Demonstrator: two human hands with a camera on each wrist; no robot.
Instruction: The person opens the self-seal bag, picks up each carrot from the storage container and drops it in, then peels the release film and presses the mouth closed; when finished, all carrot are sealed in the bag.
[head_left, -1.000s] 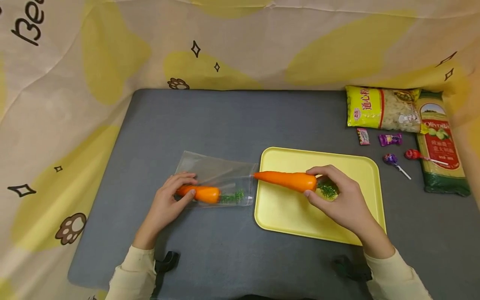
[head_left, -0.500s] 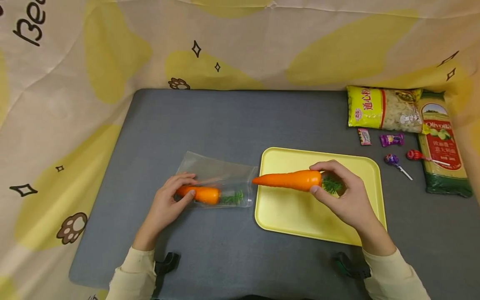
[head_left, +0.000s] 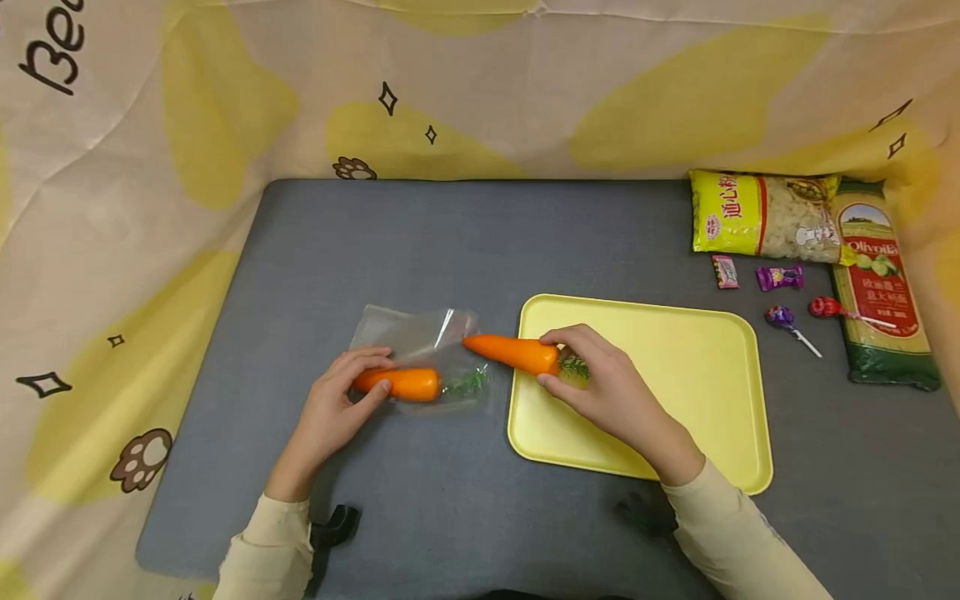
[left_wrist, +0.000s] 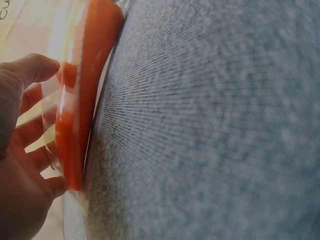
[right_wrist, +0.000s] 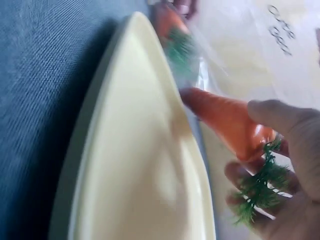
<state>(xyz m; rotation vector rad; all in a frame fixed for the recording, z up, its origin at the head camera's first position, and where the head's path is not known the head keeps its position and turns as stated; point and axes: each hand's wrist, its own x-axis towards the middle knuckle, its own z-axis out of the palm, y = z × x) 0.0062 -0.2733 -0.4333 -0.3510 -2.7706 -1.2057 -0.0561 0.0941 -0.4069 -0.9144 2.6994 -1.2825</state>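
A clear plastic bag [head_left: 401, 327] lies on the grey table, left of the yellow tray. Inside it is an orange carrot [head_left: 412, 384] with green leaves toward the bag's right end. My left hand [head_left: 339, 402] grips this carrot through the plastic, thumb on the near side; the left wrist view shows the bagged carrot [left_wrist: 94, 65] between thumb and fingers. My right hand [head_left: 618, 390] pinches a second carrot [head_left: 513, 352] by its thick leafy end, its tip pointing left. That tip overlaps the bag's right end in the head view. Green leaves [right_wrist: 270, 185] hang by the right palm.
The yellow tray [head_left: 697, 367] lies under and right of the right hand. At the back right are a yellow pasta bag [head_left: 795, 221], a green-and-red pasta packet [head_left: 877, 292], two wrapped candies [head_left: 780, 277] and two lollipops [head_left: 782, 317]. A patterned cloth [head_left: 480, 75] hangs behind the table.
My right hand has moved left with its carrot, bringing the tip from beside the bag's right end to over it. That end has crumpled leftward. My left hand has stayed put.
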